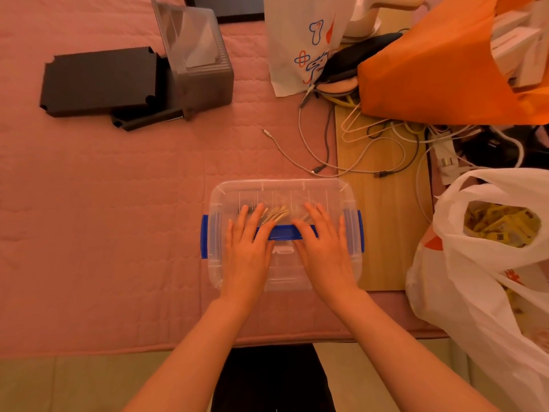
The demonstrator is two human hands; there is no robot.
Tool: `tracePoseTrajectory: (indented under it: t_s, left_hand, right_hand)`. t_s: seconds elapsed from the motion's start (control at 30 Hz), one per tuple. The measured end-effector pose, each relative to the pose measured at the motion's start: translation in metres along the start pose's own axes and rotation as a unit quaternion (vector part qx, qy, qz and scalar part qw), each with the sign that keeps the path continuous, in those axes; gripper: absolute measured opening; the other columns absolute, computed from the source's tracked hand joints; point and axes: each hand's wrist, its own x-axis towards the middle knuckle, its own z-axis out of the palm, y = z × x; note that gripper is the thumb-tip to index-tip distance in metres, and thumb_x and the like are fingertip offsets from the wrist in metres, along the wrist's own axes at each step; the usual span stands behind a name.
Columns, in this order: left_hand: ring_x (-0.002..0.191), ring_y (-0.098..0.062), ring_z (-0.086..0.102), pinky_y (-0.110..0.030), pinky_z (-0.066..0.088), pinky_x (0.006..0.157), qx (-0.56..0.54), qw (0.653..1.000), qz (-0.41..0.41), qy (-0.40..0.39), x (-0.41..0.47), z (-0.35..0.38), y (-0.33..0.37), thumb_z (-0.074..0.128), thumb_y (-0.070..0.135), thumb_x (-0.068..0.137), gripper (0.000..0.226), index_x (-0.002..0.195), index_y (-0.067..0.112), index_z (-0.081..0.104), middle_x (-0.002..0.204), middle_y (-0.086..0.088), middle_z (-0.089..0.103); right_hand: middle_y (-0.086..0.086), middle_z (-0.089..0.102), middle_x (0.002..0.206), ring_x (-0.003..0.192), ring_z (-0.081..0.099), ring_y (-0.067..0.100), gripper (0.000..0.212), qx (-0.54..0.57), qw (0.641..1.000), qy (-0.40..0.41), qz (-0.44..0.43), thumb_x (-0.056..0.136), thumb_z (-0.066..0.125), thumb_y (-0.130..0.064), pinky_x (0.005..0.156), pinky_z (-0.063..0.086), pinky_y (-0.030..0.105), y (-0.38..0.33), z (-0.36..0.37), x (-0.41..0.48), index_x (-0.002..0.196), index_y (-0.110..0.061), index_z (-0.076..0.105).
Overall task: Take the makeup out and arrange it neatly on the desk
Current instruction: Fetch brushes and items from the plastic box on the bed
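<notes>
From the head camera, a clear lidded box [285, 187] sits just below centre on the pink quilted cover [118, 203]. The left hand [246, 251] and right hand [323, 248] lie flat on its lid, fingers straight and gripping nothing, at the 9 and 3 o'clock ends of the blue handle [285, 232]. Pale makeup sticks [276, 216] show through the lid at the handle's 12 o'clock side.

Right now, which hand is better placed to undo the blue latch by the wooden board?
Right hand: it lies flat on the lid beside that latch; the left hand rests past the handle.
</notes>
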Motion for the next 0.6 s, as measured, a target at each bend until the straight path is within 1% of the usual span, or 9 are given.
tracePoseTrajectory:
  t_s: [0.17,0.23,0.27,0.33,0.4,0.5,0.6]
  left_hand:
    - [0.142,-0.031,0.023,-0.057,0.025,0.111,-0.013,1.000,0.004,0.014,0.001,-0.007,0.006,0.065,0.006,0.085,0.043,0.125,0.017,0.054,0.148,-0.008,0.040]
    - [0.143,-0.030,0.022,-0.057,0.024,0.112,-0.020,1.000,0.005,0.019,0.004,-0.012,0.008,0.063,0.007,0.087,0.042,0.125,0.019,0.051,0.148,-0.007,0.039]
    - [0.143,-0.029,0.021,-0.057,0.023,0.112,-0.025,0.999,0.004,0.020,0.007,-0.015,0.009,0.061,0.010,0.089,0.040,0.126,0.020,0.050,0.149,-0.006,0.038]
    - [0.144,-0.027,0.020,-0.055,0.021,0.114,-0.029,0.999,0.003,0.021,0.016,-0.024,0.012,0.047,0.020,0.094,0.033,0.126,0.023,0.048,0.149,-0.005,0.037]
    - [0.143,-0.028,0.021,-0.054,0.020,0.114,-0.027,0.999,0.009,0.025,0.028,-0.032,0.013,0.037,0.025,0.093,0.032,0.123,0.021,0.049,0.149,-0.006,0.038]
    - [0.144,-0.028,0.019,-0.053,0.020,0.114,-0.020,0.999,0.015,0.027,0.050,-0.043,0.014,0.035,0.026,0.093,0.034,0.122,0.019,0.051,0.150,-0.006,0.037]
    - [0.144,-0.026,0.018,-0.052,0.019,0.115,-0.021,0.999,0.019,0.027,0.075,-0.048,0.012,0.034,0.026,0.092,0.036,0.124,0.020,0.050,0.151,-0.006,0.035]
  right_hand:
    - [0.012,0.042,0.145,0.139,0.031,0.031,0.046,0.006,1.000,0.026,-0.010,0.081,0.072,-0.019,0.109,0.023,0.059,0.000,-0.010,0.001,0.123,-0.018,0.055]
    - [0.012,0.043,0.145,0.139,0.032,0.031,0.046,0.008,0.999,0.037,-0.011,0.081,0.072,-0.019,0.109,0.022,0.059,-0.001,-0.016,0.004,0.123,-0.018,0.054]
    - [0.012,0.042,0.145,0.139,0.032,0.031,0.045,0.008,0.999,0.043,-0.012,0.082,0.071,-0.019,0.109,0.022,0.059,-0.002,-0.020,0.006,0.123,-0.018,0.053]
    - [0.012,0.042,0.145,0.139,0.031,0.030,0.043,0.015,0.998,0.052,-0.015,0.083,0.069,-0.019,0.109,0.022,0.060,-0.004,-0.028,0.014,0.123,-0.018,0.053]
    - [0.012,0.040,0.146,0.140,0.029,0.030,0.041,0.026,0.998,0.059,-0.019,0.084,0.069,-0.018,0.109,0.023,0.062,-0.004,-0.036,0.025,0.121,-0.018,0.052]
    - [0.012,0.039,0.146,0.141,0.028,0.030,0.041,0.030,0.997,0.065,-0.018,0.083,0.070,-0.015,0.109,0.024,0.063,-0.004,-0.046,0.045,0.120,-0.018,0.051]
    - [0.012,0.040,0.146,0.140,0.030,0.031,0.036,0.033,0.997,0.069,-0.019,0.084,0.068,-0.015,0.109,0.023,0.062,-0.003,-0.054,0.069,0.118,-0.017,0.055]
